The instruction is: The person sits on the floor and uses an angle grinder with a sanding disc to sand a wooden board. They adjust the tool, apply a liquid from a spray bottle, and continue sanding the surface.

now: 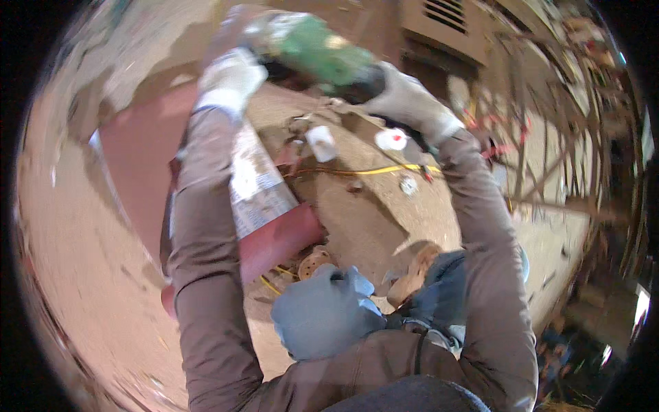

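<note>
Both arms reach far forward, holding up a green angle grinder (322, 55) with black parts, smeared by motion. My right hand (412, 103), in a whitish work glove, is closed around its black right end. At the other end, my left hand (230, 77), gloved too, is closed against the tool; its fingers are partly blurred. Beyond the left glove a greyish part (233, 27) shows, too blurred to make out. Under my left forearm lies a reddish-brown sheet (147, 144), with a curled red piece (281, 240) and a pale printed strip (257, 185) beside it.
On the sandy ground a yellow cord (371, 170) runs past a white piece (320, 143) and a round white-and-red item (391, 139). Metal racks (570, 137) stand at right. A vented brown box (443, 27) sits at the back. My blue-clad knee (326, 312) is close in front.
</note>
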The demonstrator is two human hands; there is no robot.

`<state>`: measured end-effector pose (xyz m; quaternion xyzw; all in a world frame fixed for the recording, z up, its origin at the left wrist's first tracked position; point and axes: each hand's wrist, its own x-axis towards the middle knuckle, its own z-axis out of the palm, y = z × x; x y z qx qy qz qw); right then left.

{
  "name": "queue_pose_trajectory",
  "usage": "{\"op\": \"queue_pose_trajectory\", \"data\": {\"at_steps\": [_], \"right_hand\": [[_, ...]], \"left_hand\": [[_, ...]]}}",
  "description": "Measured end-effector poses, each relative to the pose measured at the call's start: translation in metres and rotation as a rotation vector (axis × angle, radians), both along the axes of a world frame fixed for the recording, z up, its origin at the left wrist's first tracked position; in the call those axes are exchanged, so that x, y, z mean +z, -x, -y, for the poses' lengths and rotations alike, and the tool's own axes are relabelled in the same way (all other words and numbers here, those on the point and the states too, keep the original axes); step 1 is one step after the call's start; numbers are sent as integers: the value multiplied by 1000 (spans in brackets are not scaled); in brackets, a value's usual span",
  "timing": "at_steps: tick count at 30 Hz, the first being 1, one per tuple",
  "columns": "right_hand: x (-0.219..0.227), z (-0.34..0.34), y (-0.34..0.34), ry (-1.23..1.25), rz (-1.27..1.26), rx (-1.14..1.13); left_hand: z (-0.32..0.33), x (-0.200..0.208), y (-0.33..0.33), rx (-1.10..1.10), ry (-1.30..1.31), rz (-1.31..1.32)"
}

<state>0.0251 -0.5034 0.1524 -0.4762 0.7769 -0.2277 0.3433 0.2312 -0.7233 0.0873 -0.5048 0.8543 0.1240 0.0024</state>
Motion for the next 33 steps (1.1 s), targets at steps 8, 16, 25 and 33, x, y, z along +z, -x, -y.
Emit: {"op": "queue_pose_trajectory", "data": {"at_steps": [8,16,25,33], "right_hand": [[-84,-56,-55,163,86,-304],[-146,-217,-146,585,557,-832],[-196,-376,-125,456,1495,-1125],[-253,-406,-164,647,1884,-1173]], "left_hand": [[-4,35,-27,-380,517,13],[-226,91,89,-1183,896,-23],[-522,1,263,-1467,1402,1133],[-595,-117,262,-1614,749,382]]}}
